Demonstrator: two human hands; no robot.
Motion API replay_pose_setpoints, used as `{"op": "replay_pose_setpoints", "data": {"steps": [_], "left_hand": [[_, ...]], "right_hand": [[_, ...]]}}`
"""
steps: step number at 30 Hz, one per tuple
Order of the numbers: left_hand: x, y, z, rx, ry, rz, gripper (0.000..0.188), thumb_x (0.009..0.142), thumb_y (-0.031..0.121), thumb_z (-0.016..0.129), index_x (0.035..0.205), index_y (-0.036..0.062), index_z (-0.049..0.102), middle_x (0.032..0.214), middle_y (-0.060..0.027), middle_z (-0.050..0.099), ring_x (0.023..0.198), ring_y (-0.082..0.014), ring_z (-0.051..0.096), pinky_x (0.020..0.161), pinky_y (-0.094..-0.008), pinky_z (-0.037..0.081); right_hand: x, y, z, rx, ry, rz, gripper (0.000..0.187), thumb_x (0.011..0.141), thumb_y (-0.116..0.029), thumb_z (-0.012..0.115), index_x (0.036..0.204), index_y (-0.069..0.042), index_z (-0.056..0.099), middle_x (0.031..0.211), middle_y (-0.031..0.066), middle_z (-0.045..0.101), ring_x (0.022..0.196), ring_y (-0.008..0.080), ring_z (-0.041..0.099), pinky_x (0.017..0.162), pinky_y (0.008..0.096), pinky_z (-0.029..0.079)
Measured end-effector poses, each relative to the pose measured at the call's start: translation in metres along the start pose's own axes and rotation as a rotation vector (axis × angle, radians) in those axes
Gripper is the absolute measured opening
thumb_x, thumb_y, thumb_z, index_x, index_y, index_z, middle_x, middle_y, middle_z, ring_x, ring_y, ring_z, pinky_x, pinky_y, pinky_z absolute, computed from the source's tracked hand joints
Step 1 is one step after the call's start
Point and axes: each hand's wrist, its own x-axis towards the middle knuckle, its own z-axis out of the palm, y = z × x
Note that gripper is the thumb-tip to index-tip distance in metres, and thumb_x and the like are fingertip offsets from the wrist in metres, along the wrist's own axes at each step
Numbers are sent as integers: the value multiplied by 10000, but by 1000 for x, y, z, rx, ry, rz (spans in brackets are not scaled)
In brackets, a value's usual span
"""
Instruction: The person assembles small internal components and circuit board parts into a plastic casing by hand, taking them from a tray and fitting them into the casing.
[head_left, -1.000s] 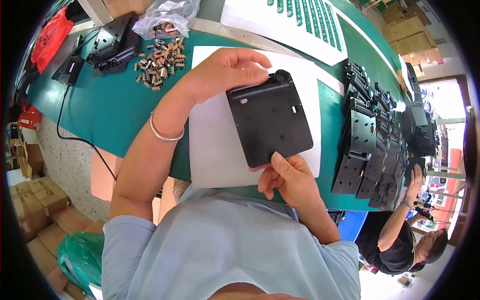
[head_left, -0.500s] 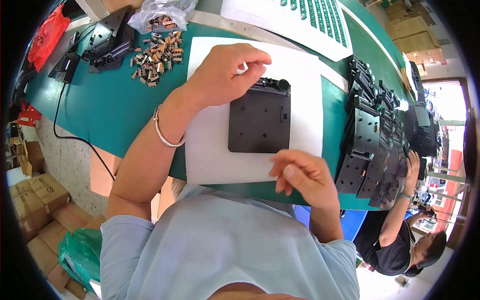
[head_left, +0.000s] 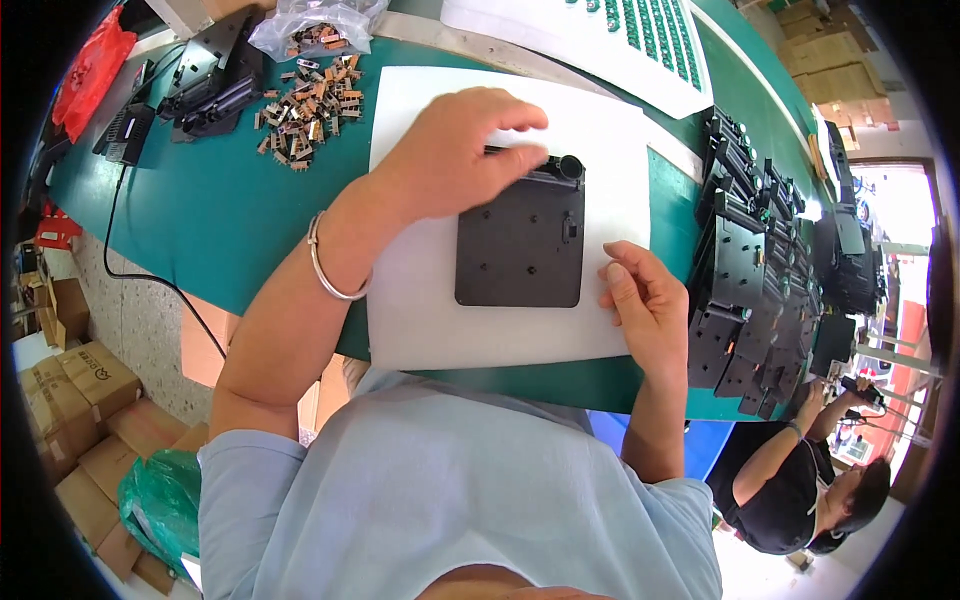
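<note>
A flat black square plastic plate [head_left: 520, 245] lies on a white sheet [head_left: 420, 310] on the green table [head_left: 210, 220]. My left hand [head_left: 455, 150] rests on the plate's far edge, fingers spread over the ridge with a round knob there. My right hand [head_left: 640, 300] hovers at the plate's right edge, fingers curled; whether it pinches something small I cannot tell.
A pile of small brown parts [head_left: 310, 100] and a clear bag [head_left: 320, 20] lie at the far left. Black devices with a cable [head_left: 200, 80] sit beyond. Stacked black plates [head_left: 750, 270] stand on the right. A white tray with green parts [head_left: 640, 40] lies far. Another person [head_left: 800, 480] works at lower right.
The black plate was tilted up in both hands; now it lies flat on the white sheet. My right hand let go and moved to the plate's right side.
</note>
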Motion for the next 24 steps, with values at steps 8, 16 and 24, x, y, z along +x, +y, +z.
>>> {"op": "replay_pose_setpoints", "data": {"steps": [8,16,24], "left_hand": [[-5,3,10,367,-133,149,341,697,207,765,993,77,656,1000,-69,638,1038,-287,553,892,-430,407],[-10,5,8,312,-148,80,326,704,201,781,981,85,652,989,-55,615,1038,-266,539,887,-419,391],[-4,2,11,287,-146,126,301,714,205,794,954,104,643,959,-41,594,1017,-244,530,871,-400,387]], "right_hand": [[3,-16,-9,-65,-167,76,258,931,-51,616,1166,57,609,829,19,602,694,62,573,607,214,461],[93,-75,-9,-503,-186,-351,227,891,-134,668,1072,2,679,801,90,670,650,112,584,609,263,482],[259,-116,-5,-821,84,-497,198,841,-170,652,975,-39,719,793,106,702,706,193,658,696,321,513]]}}
